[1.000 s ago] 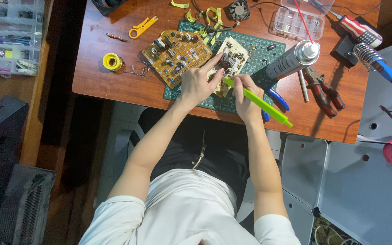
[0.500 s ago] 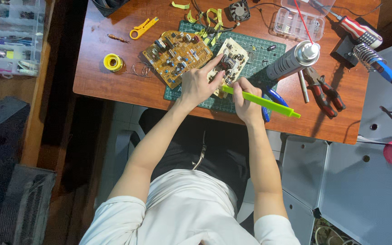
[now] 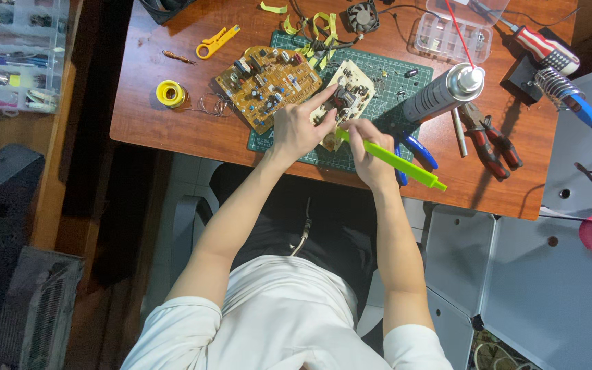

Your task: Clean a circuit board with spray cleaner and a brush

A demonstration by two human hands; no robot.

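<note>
the left hand [image 3: 298,129] rests fingers spread on the small pale circuit board [image 3: 352,88], lying on the green mat [image 3: 405,77] on the tabletop [image 3: 152,127]. the right hand [image 3: 371,152] pinches a green tool [image 3: 395,161] against the board.

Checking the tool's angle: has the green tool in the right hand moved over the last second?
Yes. The green tool has swung; its far end now lies higher, nearer the spray can.
</note>
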